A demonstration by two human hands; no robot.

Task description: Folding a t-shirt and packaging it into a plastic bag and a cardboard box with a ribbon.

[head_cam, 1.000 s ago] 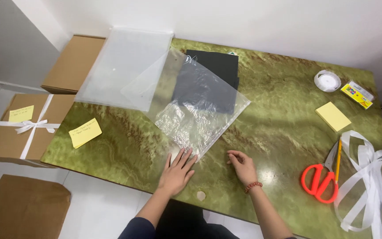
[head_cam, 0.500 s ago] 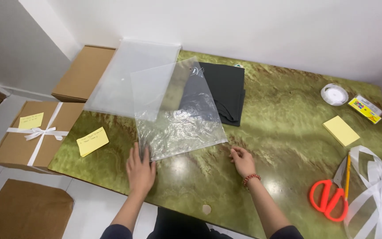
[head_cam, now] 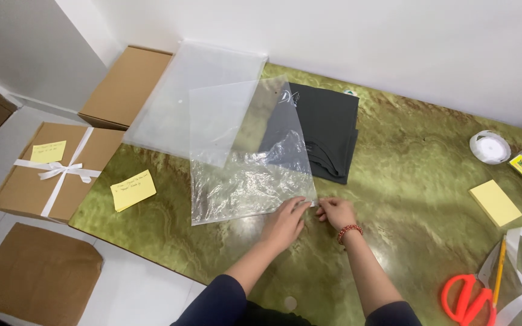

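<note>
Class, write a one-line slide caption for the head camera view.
Both hands, left hand and right hand, pinch the clear plastic bag at its corner on the green table.

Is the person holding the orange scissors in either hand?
No: the orange scissors lie on the table's near right corner, while both hands pinch the clear plastic bag's corner.
</note>
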